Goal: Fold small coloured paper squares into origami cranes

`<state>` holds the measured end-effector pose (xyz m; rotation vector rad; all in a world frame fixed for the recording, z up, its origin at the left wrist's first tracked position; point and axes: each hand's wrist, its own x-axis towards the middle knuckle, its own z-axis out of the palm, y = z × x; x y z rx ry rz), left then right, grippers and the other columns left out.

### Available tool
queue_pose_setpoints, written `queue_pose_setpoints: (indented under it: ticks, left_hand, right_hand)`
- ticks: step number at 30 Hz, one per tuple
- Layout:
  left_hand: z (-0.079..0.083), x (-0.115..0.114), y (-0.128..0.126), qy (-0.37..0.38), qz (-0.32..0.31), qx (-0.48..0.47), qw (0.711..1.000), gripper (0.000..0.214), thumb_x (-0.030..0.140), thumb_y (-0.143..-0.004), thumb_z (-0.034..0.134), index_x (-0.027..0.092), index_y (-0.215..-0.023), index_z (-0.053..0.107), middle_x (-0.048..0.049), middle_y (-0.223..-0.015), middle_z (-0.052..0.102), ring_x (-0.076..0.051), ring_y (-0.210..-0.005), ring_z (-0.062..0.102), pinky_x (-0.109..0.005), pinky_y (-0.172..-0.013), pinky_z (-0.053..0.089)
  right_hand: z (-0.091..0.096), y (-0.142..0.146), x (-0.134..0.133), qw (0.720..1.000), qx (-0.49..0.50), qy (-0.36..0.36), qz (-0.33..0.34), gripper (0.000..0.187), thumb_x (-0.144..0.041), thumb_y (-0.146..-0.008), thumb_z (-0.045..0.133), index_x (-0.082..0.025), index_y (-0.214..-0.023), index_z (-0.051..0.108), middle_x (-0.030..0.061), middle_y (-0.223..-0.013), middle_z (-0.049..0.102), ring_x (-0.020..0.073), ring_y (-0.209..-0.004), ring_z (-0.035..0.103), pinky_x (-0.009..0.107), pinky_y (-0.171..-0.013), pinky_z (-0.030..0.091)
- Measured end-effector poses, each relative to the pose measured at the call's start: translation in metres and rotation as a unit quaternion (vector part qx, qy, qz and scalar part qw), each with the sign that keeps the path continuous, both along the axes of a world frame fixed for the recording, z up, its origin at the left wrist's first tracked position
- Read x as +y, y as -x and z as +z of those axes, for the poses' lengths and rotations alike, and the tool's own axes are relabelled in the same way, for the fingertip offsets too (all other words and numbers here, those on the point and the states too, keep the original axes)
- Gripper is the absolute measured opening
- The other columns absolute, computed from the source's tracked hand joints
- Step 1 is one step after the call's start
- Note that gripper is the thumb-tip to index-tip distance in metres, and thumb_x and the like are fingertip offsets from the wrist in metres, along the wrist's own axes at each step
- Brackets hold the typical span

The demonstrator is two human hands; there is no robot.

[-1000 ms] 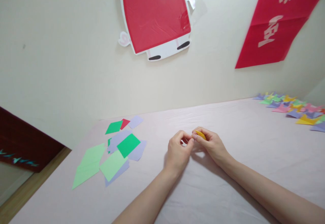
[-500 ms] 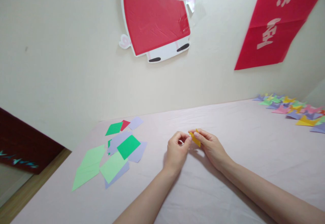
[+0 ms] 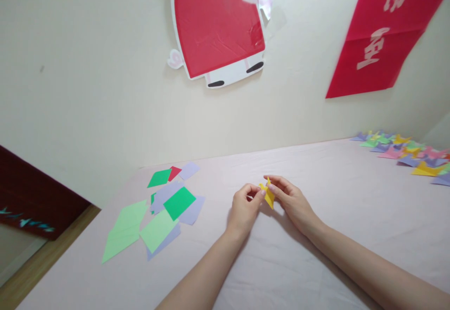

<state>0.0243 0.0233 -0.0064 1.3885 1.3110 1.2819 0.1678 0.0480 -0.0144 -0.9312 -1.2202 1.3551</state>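
Note:
A small folded yellow paper piece (image 3: 269, 198) is held just above the bed-like pink surface, between both hands. My left hand (image 3: 245, 205) pinches its left point with thumb and forefinger. On the other side, my right hand (image 3: 291, 203) grips it between thumb and fingers. One narrow yellow tip sticks up between the hands, and a wider flap points down. The fingertips hide part of the folds.
Loose paper sheets lie at the left: light green (image 3: 160, 231), dark green (image 3: 179, 203), lilac (image 3: 190, 170) and red (image 3: 174, 173). Several folded paper figures (image 3: 427, 169) stand in rows at the far right. Behind the pink cloth surface (image 3: 309, 160) rises a wall with a cartoon cutout (image 3: 218, 28) and a red banner (image 3: 374, 42).
The yellow paper has turned in my fingers, so more of its front and lower flap shows. Both hands stay in nearly the same place. The view has shifted slightly.

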Motion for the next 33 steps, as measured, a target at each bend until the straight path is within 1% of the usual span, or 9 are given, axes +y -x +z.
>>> queue_pose_setpoints:
  ticks: [4, 8, 11, 14, 18, 21, 25, 29, 33]
  left_hand:
    - [0.0014, 0.0032, 0.0053, 0.011, 0.008, -0.033, 0.999, 0.021, 0.037, -0.075, 0.064, 0.017, -0.070, 0.062, 0.0001, -0.069, 0.062, -0.013, -0.064, 0.051, -0.025, -0.065, 0.039]
    - [0.0046, 0.0026, 0.0050, 0.028, 0.003, -0.066, 0.997, 0.026, 0.041, -0.075, 0.063, 0.017, -0.068, 0.061, 0.0017, -0.063, 0.057, -0.012, -0.060, 0.048, -0.024, -0.060, 0.038]
    - [0.0046, 0.0039, 0.0067, 0.050, 0.006, -0.087, 0.995, 0.030, 0.045, -0.075, 0.062, 0.017, -0.066, 0.058, 0.0027, -0.061, 0.053, -0.010, -0.054, 0.044, -0.022, -0.053, 0.034]
    - [0.0032, 0.0058, 0.0098, 0.068, 0.008, -0.102, 0.992, 0.035, 0.051, -0.074, 0.061, 0.017, -0.068, 0.059, 0.0025, -0.062, 0.052, -0.009, -0.050, 0.043, -0.021, -0.049, 0.032]
    - [0.0035, 0.0052, 0.0099, 0.074, -0.005, -0.109, 0.991, 0.042, 0.056, -0.077, 0.055, 0.016, -0.072, 0.063, -0.0005, -0.066, 0.056, -0.011, -0.053, 0.047, -0.023, -0.050, 0.036]
    - [0.0064, 0.0031, 0.0076, 0.070, -0.005, -0.108, 0.992, 0.037, 0.052, -0.075, 0.059, 0.016, -0.068, 0.062, 0.0001, -0.064, 0.056, -0.011, -0.055, 0.047, -0.022, -0.051, 0.036]
    - [0.0090, 0.0024, 0.0070, 0.069, 0.009, -0.112, 0.991, 0.029, 0.045, -0.070, 0.064, 0.017, -0.065, 0.061, 0.0025, -0.060, 0.053, -0.010, -0.054, 0.044, -0.021, -0.053, 0.034]
    - [0.0079, 0.0037, 0.0089, 0.077, 0.018, -0.119, 0.990, 0.029, 0.045, -0.069, 0.063, 0.017, -0.062, 0.057, 0.0033, -0.058, 0.052, -0.009, -0.052, 0.042, -0.021, -0.052, 0.032]
    - [0.0069, 0.0049, 0.0098, 0.081, 0.019, -0.125, 0.989, 0.029, 0.044, -0.068, 0.064, 0.017, -0.061, 0.057, 0.0034, -0.058, 0.052, -0.009, -0.052, 0.043, -0.021, -0.052, 0.032]
  right_hand:
    - [0.0032, -0.0011, 0.0003, 0.998, -0.036, -0.053, 0.003, 0.039, -0.041, -0.075, 0.072, -0.020, -0.105, 0.061, -0.0024, -0.073, 0.058, 0.0142, -0.065, 0.056, 0.026, -0.061, 0.045]
    - [0.0070, -0.0030, 0.0002, 0.995, -0.049, -0.090, -0.016, 0.023, -0.035, -0.074, 0.069, -0.021, -0.087, 0.058, -0.0025, -0.071, 0.057, 0.0143, -0.065, 0.054, 0.025, -0.060, 0.043]
    - [0.0092, -0.0043, -0.0006, 0.990, -0.082, -0.116, -0.001, 0.013, -0.033, -0.079, 0.062, -0.020, -0.079, 0.060, -0.0007, -0.075, 0.058, 0.0152, -0.070, 0.054, 0.026, -0.065, 0.044]
    - [0.0103, -0.0045, -0.0022, 0.983, -0.118, -0.137, 0.018, 0.014, -0.033, -0.082, 0.057, -0.021, -0.081, 0.064, 0.0010, -0.077, 0.062, 0.0173, -0.075, 0.056, 0.029, -0.071, 0.046]
    - [0.0095, -0.0044, -0.0031, 0.982, -0.126, -0.140, 0.008, 0.016, -0.034, -0.084, 0.056, -0.021, -0.084, 0.066, 0.0022, -0.081, 0.065, 0.0187, -0.079, 0.059, 0.030, -0.075, 0.047]
    - [0.0091, -0.0049, -0.0029, 0.982, -0.126, -0.142, 0.004, 0.017, -0.032, -0.084, 0.055, -0.021, -0.088, 0.067, 0.0027, -0.085, 0.067, 0.0190, -0.081, 0.061, 0.030, -0.076, 0.047]
    - [0.0088, -0.0061, -0.0030, 0.978, -0.135, -0.159, 0.024, 0.017, -0.028, -0.083, 0.055, -0.021, -0.091, 0.069, 0.0031, -0.089, 0.068, 0.0196, -0.086, 0.062, 0.031, -0.080, 0.048]
    - [0.0071, -0.0068, -0.0028, 0.975, -0.148, -0.162, 0.029, 0.016, -0.030, -0.082, 0.058, -0.021, -0.091, 0.069, 0.0040, -0.091, 0.069, 0.0205, -0.087, 0.063, 0.031, -0.078, 0.049]
    - [0.0097, -0.0063, -0.0036, 0.976, -0.137, -0.167, 0.036, 0.014, -0.030, -0.080, 0.061, -0.022, -0.089, 0.068, 0.0048, -0.093, 0.069, 0.0204, -0.086, 0.063, 0.031, -0.075, 0.049]
